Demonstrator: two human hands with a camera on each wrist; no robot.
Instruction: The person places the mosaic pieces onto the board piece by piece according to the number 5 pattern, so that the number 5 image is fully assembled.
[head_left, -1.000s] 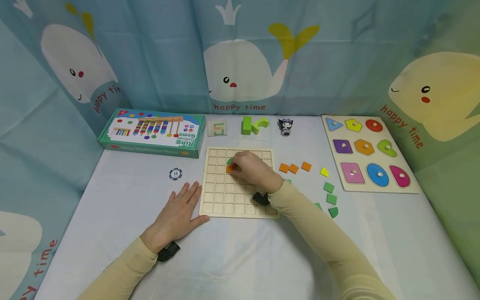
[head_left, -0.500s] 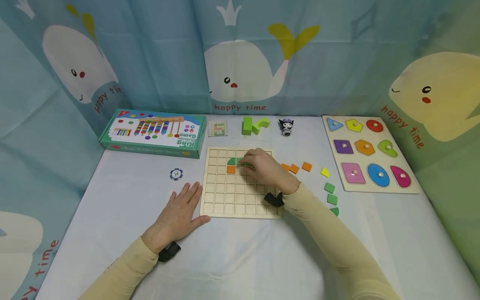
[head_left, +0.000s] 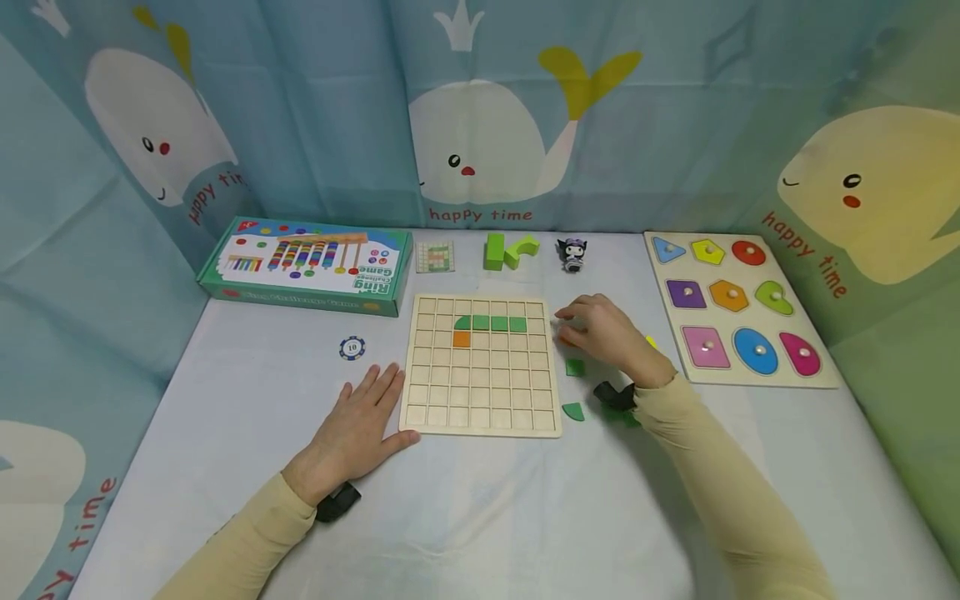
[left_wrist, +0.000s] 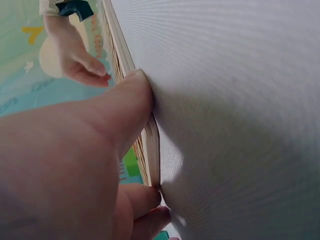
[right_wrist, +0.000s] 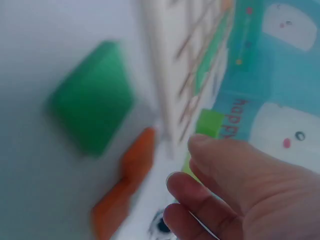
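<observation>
A wooden grid board (head_left: pixel 480 396) lies on the table. In it sit a green quarter-round tile (head_left: pixel 462 322), several green square tiles (head_left: pixel 499 323) in a row, and an orange square tile (head_left: pixel 462 339) below the quarter-round. My left hand (head_left: pixel 360 425) rests on the table with fingers spread; thumb and fingertips touch the board's edge, as the left wrist view shows. To the board's right, my right hand (head_left: pixel 607 333) hovers over loose orange tiles (right_wrist: pixel 137 160), partly hidden in the head view. Thumb and fingers stand apart with nothing between them in the right wrist view.
Near the right hand lie a loose green square (head_left: pixel 574 367), a green quarter-round (head_left: pixel 573 412) and a yellow tile (head_left: pixel 651 342). Behind stand a game box (head_left: pixel 300 267), a pattern card (head_left: pixel 436 257), green blocks (head_left: pixel 494 252) and a figurine (head_left: pixel 573 254). A knob puzzle (head_left: pixel 738 308) lies right.
My right hand has left the orange tile in the board, passed over the green row and moved right to the loose orange tiles. The left hand has stayed put.
</observation>
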